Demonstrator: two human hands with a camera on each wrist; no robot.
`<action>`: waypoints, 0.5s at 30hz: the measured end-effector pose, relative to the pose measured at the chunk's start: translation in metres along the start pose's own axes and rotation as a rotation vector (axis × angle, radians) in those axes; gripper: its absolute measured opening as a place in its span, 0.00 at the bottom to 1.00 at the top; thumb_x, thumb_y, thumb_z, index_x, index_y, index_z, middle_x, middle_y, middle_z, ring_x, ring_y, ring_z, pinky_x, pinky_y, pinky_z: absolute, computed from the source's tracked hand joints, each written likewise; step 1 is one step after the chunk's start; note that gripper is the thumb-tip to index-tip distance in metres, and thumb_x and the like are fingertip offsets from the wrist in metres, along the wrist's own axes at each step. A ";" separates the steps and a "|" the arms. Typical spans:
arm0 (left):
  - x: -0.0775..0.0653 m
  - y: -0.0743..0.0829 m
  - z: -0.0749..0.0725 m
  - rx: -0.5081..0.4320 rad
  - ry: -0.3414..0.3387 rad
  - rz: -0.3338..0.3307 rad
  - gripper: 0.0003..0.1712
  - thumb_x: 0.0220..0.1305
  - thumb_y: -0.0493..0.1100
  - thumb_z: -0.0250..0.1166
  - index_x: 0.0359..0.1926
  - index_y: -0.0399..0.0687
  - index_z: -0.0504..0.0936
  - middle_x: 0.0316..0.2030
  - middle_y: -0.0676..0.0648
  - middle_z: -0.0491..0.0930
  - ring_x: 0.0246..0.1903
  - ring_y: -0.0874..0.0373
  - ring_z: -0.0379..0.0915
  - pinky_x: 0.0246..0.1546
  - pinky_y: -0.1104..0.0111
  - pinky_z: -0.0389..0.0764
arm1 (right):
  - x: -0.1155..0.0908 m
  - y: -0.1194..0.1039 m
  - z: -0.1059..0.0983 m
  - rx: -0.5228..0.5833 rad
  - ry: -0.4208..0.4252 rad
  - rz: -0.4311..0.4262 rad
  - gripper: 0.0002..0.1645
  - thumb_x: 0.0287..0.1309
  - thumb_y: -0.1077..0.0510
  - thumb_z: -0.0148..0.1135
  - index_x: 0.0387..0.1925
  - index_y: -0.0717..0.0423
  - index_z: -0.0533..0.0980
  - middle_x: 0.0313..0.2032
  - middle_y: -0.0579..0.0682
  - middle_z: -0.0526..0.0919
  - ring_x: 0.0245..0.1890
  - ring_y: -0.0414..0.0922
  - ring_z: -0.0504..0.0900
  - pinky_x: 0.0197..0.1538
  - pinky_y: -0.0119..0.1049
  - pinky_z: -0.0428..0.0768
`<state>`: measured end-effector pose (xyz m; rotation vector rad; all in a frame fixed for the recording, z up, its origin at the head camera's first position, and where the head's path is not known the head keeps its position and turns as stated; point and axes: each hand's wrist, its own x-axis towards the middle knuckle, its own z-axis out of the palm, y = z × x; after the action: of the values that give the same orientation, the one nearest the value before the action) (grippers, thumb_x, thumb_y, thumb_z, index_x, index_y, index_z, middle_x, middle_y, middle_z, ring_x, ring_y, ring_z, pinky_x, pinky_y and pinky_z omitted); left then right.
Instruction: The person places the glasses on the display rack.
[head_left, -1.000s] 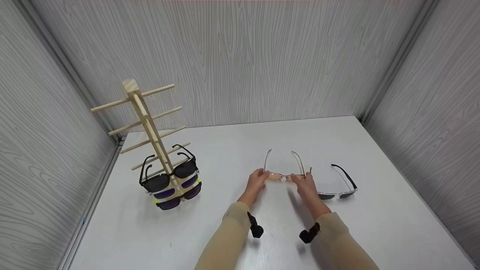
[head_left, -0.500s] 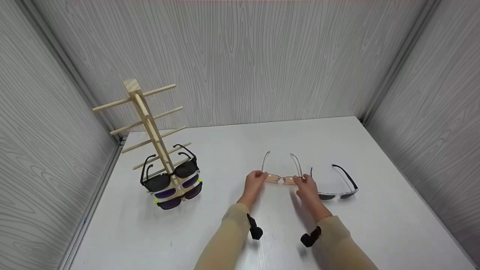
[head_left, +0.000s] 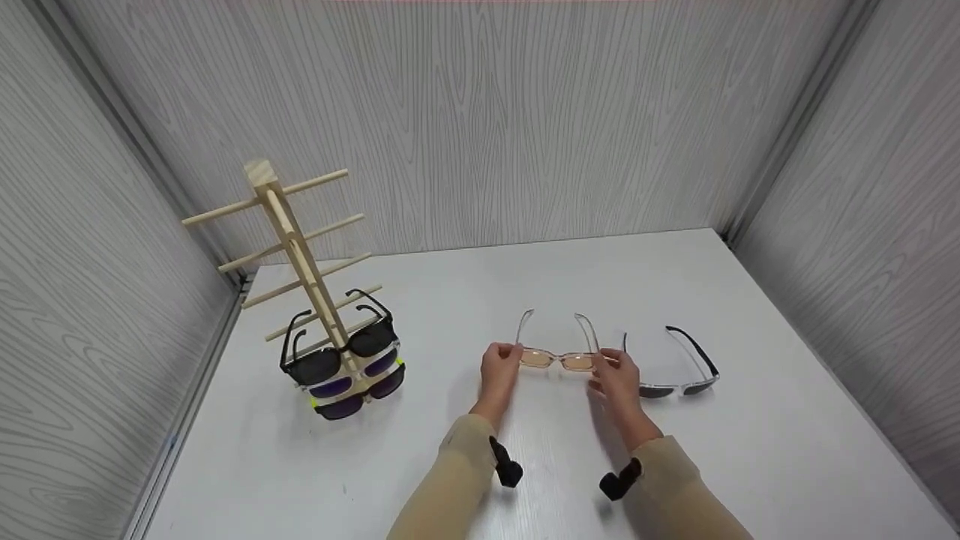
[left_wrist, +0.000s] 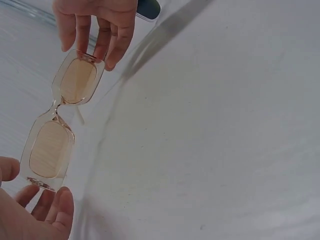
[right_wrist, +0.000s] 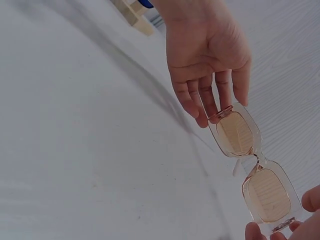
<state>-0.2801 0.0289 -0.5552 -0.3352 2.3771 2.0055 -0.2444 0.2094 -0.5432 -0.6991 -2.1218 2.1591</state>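
Note:
Between my hands is a pair of glasses (head_left: 535, 358) with clear frames and orange-tinted lenses, its temples unfolded and pointing away from me. My left hand (head_left: 499, 375) pinches the left end of the frame and my right hand (head_left: 619, 379) pinches the right end. The left wrist view shows the glasses (left_wrist: 50, 150) front on, fingers at both hinges. In the right wrist view the same tinted lenses (right_wrist: 270, 195) appear, with the left hand (right_wrist: 207, 55) at the upper end. Beside my right hand lie dark-lensed sunglasses (head_left: 697, 388) with a white front and black temples.
At the left stands a wooden display rack (head_left: 302, 262) with a post and several crossbars. Black sunglasses (head_left: 315, 366) hang low on it, above purple-lensed pairs (head_left: 341, 407). Pale panels (head_left: 480, 127) wall in the white table (head_left: 420, 480) at the back and sides.
Both hands have shifted slightly left with the tinted glasses. The front of the frame has tilted up, so the lenses show fuller. The rack and other sunglasses stay put.

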 end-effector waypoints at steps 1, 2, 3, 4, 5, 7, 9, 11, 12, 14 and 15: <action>-0.001 0.001 -0.001 -0.003 0.011 0.001 0.14 0.65 0.46 0.57 0.42 0.39 0.75 0.37 0.45 0.76 0.38 0.55 0.72 0.42 0.63 0.73 | 0.000 -0.001 0.001 -0.005 0.003 -0.003 0.24 0.67 0.55 0.49 0.60 0.63 0.62 0.53 0.60 0.68 0.51 0.56 0.71 0.52 0.48 0.74; -0.002 0.002 -0.002 -0.008 0.021 -0.001 0.14 0.65 0.46 0.57 0.42 0.39 0.75 0.36 0.45 0.76 0.38 0.55 0.71 0.42 0.63 0.73 | 0.000 -0.001 0.001 -0.010 0.005 -0.002 0.23 0.67 0.55 0.49 0.59 0.63 0.63 0.52 0.60 0.69 0.50 0.56 0.71 0.52 0.47 0.74; -0.003 0.003 -0.003 -0.013 0.030 -0.003 0.14 0.65 0.46 0.57 0.42 0.38 0.75 0.36 0.45 0.76 0.37 0.55 0.71 0.41 0.63 0.73 | 0.000 -0.002 0.002 -0.015 0.007 -0.001 0.23 0.67 0.54 0.49 0.58 0.62 0.63 0.52 0.59 0.69 0.50 0.56 0.72 0.51 0.47 0.75; -0.004 0.004 -0.005 -0.018 0.037 -0.010 0.14 0.65 0.46 0.57 0.42 0.38 0.75 0.35 0.45 0.75 0.36 0.55 0.71 0.39 0.64 0.74 | 0.000 -0.002 0.003 -0.018 0.008 0.000 0.23 0.67 0.54 0.49 0.58 0.62 0.64 0.52 0.59 0.70 0.50 0.56 0.72 0.50 0.46 0.76; -0.005 0.005 -0.006 -0.027 0.041 -0.014 0.14 0.65 0.46 0.57 0.41 0.38 0.75 0.35 0.45 0.75 0.35 0.55 0.71 0.37 0.65 0.74 | -0.001 -0.002 0.003 -0.022 0.009 -0.001 0.23 0.67 0.53 0.50 0.58 0.61 0.64 0.52 0.59 0.70 0.50 0.56 0.72 0.49 0.45 0.76; -0.007 0.005 -0.008 -0.044 0.041 -0.030 0.14 0.65 0.46 0.57 0.42 0.38 0.74 0.34 0.45 0.74 0.33 0.56 0.71 0.34 0.67 0.74 | -0.002 -0.002 0.003 -0.024 0.004 0.003 0.23 0.67 0.52 0.50 0.57 0.61 0.64 0.52 0.59 0.70 0.50 0.56 0.73 0.48 0.44 0.76; -0.010 0.004 -0.011 -0.061 0.036 -0.049 0.14 0.65 0.46 0.57 0.42 0.39 0.74 0.33 0.45 0.74 0.32 0.56 0.70 0.31 0.68 0.74 | -0.003 -0.002 0.004 -0.028 0.001 0.003 0.23 0.67 0.52 0.51 0.57 0.60 0.65 0.52 0.59 0.70 0.50 0.55 0.74 0.48 0.44 0.76; -0.012 0.002 -0.013 -0.074 0.037 -0.055 0.14 0.65 0.46 0.57 0.42 0.38 0.73 0.32 0.46 0.73 0.30 0.56 0.70 0.29 0.70 0.73 | -0.005 0.000 0.004 -0.023 -0.003 -0.006 0.22 0.66 0.52 0.52 0.56 0.61 0.65 0.51 0.60 0.71 0.48 0.55 0.75 0.48 0.45 0.77; -0.014 0.001 -0.013 -0.075 0.040 -0.057 0.14 0.65 0.46 0.58 0.42 0.38 0.73 0.32 0.46 0.73 0.30 0.57 0.70 0.28 0.70 0.73 | -0.006 0.001 0.004 -0.016 -0.004 -0.011 0.22 0.66 0.53 0.52 0.55 0.62 0.66 0.50 0.60 0.72 0.46 0.54 0.76 0.47 0.45 0.77; -0.016 0.000 -0.015 -0.075 0.046 -0.064 0.14 0.64 0.46 0.58 0.41 0.38 0.73 0.32 0.46 0.73 0.30 0.57 0.70 0.28 0.70 0.73 | -0.009 0.002 0.005 -0.006 -0.002 -0.023 0.20 0.65 0.54 0.53 0.54 0.62 0.67 0.47 0.61 0.74 0.42 0.53 0.78 0.43 0.43 0.79; -0.017 -0.002 -0.016 -0.074 0.048 -0.065 0.14 0.64 0.46 0.58 0.41 0.38 0.73 0.32 0.46 0.73 0.29 0.57 0.70 0.27 0.70 0.73 | -0.010 0.003 0.006 0.001 -0.002 -0.030 0.20 0.65 0.55 0.54 0.53 0.63 0.67 0.46 0.61 0.74 0.40 0.53 0.78 0.41 0.42 0.80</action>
<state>-0.2613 0.0159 -0.5514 -0.4614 2.2907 2.0835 -0.2369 0.2006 -0.5432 -0.6607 -2.1177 2.1473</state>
